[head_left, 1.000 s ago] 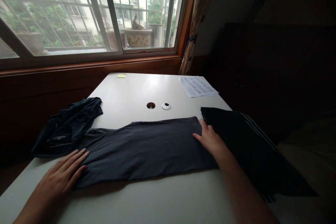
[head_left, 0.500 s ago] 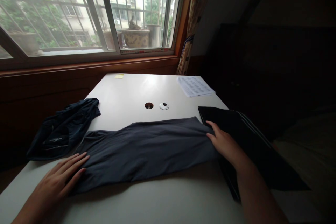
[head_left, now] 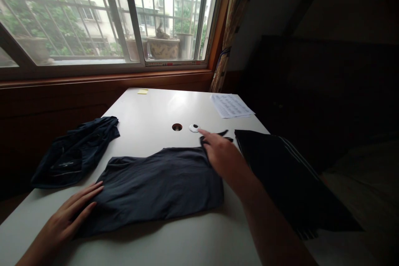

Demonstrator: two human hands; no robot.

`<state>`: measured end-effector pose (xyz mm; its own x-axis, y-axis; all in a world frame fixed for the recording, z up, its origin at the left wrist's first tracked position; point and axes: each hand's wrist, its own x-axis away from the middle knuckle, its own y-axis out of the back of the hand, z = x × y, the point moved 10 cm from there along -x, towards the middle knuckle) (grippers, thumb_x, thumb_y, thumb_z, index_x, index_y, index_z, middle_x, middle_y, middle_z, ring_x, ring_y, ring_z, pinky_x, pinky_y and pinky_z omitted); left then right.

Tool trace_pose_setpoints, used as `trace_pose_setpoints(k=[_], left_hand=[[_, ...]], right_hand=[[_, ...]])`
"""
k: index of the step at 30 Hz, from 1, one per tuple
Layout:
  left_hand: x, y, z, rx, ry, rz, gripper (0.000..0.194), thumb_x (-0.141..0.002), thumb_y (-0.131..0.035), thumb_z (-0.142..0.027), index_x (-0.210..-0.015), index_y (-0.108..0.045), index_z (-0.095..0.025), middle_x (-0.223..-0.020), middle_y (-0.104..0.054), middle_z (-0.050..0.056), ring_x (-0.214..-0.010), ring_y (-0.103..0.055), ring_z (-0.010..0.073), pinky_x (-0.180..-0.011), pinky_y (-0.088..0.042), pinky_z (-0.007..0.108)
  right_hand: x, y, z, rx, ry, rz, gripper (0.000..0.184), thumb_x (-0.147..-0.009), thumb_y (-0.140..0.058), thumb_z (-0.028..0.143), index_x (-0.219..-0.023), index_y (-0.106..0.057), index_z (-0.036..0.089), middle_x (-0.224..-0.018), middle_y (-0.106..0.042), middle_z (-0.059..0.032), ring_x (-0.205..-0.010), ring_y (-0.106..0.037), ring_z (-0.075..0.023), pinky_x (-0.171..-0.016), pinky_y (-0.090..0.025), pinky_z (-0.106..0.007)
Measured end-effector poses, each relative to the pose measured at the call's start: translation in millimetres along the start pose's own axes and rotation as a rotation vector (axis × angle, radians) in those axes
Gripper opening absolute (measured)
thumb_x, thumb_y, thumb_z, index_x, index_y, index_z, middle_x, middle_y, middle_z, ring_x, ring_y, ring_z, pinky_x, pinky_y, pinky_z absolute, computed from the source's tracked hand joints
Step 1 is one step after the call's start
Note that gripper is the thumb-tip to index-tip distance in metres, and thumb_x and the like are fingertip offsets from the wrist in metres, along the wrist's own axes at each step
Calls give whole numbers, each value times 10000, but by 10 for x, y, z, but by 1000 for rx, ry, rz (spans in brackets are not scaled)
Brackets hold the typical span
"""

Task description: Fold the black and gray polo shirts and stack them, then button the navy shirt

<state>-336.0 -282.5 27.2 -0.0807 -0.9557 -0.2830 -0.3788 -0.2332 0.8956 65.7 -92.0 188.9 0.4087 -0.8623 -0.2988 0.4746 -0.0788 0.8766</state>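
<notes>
A dark grey garment (head_left: 156, 187), which looks like a pair of trousers or leggings, lies lengthwise across the white table. My left hand (head_left: 68, 212) rests on its left end, fingers stretched out and pressing lightly on the cloth. At the opposite end my right hand (head_left: 225, 156) is closed on the cloth, holding the far right edge up off the table. A dark loose bit of fabric sticks out beyond those fingers. Most of the right grip is hidden behind the back of the hand.
A crumpled navy garment (head_left: 73, 153) sits on the left side of the table. Folded black clothing with pale stripes (head_left: 280, 170) hangs over the right edge. Farther back are a cable hole (head_left: 177, 127), a white round cover (head_left: 193, 127), printed sheets (head_left: 231, 106) and a yellow note (head_left: 142, 91).
My right hand has moved left and slightly up with the garment's right end, which has drawn away from the black clothing and folded inward. My left hand has stayed nearly in place.
</notes>
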Motion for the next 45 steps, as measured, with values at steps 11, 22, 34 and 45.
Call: trace_pose_setpoints(k=[11,22,34,45], left_hand=[[11,6,5,-6,-2,-1,461,-965,-509,-419,-1424,-516,-389,-1486,-549,6,-1326,-560,278,-1092,-473,482],[-49,71,-118,-17,3,-49,448,-944,-535,-460,-1387,-559,-395,-1437,-597,-4,-1269,-606,290,-1050,-528,476],[-632,-3,-1144,84,-170,-1,355,-974,-530,-353,-1316,-628,-360,-1398,-618,-4,-1435,-391,301,-1148,-394,514],[-2257,-781,-1784,256,-119,221,345,-953,-510,-414,-1194,-693,-247,-1140,-715,91,-1059,-634,271,-936,-491,398]], right_hand=[[568,-793,873,-140,315,380,554,-1019,-461,256,-1542,-311,357,-1296,-604,-49,-1032,-632,-203,-858,-547,-324],[803,-1166,-429,-242,-38,254,930,-827,-635,34,-1570,-208,394,-1235,-473,-69,-961,-635,-184,-902,-548,-336],[690,-263,-1335,231,-156,-123,512,-892,-546,86,-1374,-569,257,-1196,-527,-125,-1093,-574,-311,-971,-499,-480],[1253,-915,-361,-133,326,172,415,-871,-732,275,-1274,-635,258,-1273,-615,-108,-1213,-523,-293,-1049,-465,-516]])
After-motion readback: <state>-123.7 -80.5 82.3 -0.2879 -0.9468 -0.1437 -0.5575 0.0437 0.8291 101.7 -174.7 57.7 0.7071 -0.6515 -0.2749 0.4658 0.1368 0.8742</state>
